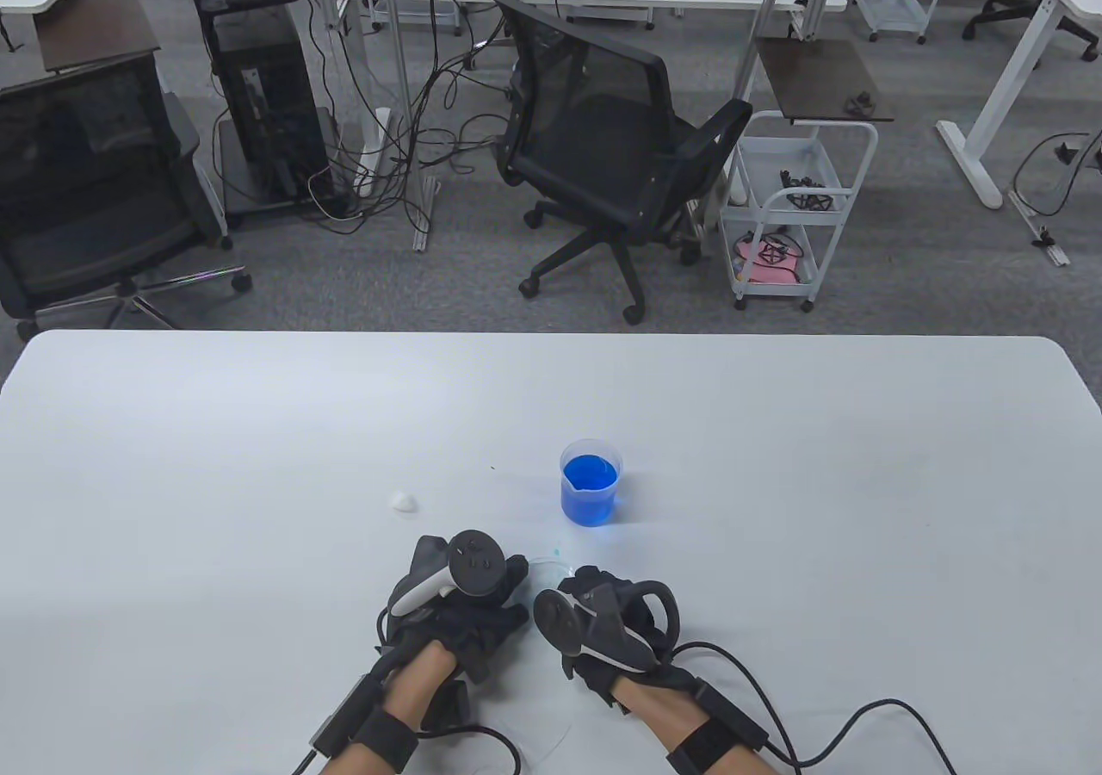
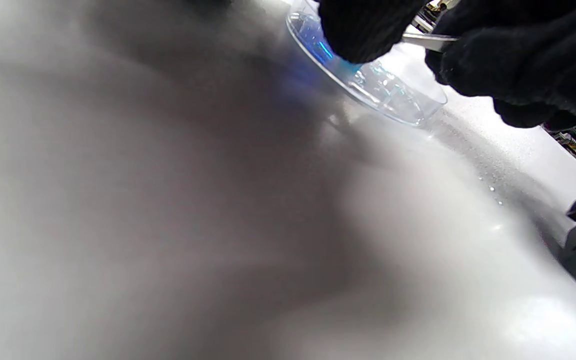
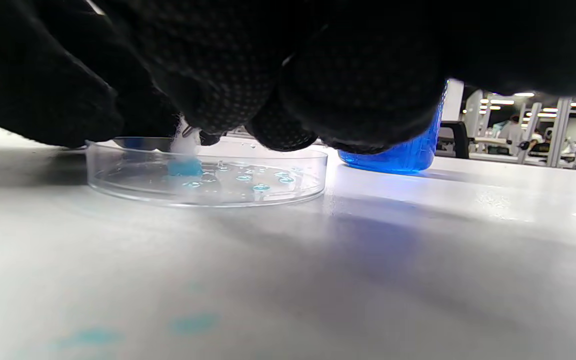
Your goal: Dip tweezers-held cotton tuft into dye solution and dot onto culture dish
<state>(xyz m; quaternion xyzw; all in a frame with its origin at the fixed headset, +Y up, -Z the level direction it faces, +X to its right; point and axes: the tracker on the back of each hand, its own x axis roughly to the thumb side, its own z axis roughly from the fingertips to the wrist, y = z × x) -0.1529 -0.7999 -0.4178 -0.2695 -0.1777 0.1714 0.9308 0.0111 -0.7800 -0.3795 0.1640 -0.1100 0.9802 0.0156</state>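
Black-gloved fingertips (image 2: 488,65) of the right hand (image 1: 616,629) pressed together around thin metal tweezers (image 2: 428,41), seen in the left wrist view as a silver bar between finger and thumb. At the tweezer tip, a cotton tuft (image 3: 185,157), white above and stained blue below, touching the floor of the culture dish (image 3: 208,172). Around it on the dish floor, several small blue-green dots (image 3: 260,187). Clear and shallow, the dish, flat on the white table (image 1: 775,465), wedged between the two hands in the table view with only a sliver of rim showing.

Left hand (image 1: 456,607) just beside the dish on its left, one gloved fingertip (image 2: 363,27) at or over the near rim; hard to say whether actually touching, and the curl of the other fingers cannot be told from these views. Strapped to the back of each hand, a tracker; cables trailing from both wrists toward the table's near edge.

Beyond the hands and slightly right, a clear plastic beaker (image 1: 591,480) upright, holding bright blue dye solution. Left of the beaker and well apart from the dish, a second small white cotton ball (image 1: 403,501) lying loose. On the table near the right wrist camera, faint blue smudges (image 3: 193,322).

No readable brand, label or writing anywhere. Behind the table, black office chairs, a white wire trolley and desk legs on grey carpet.
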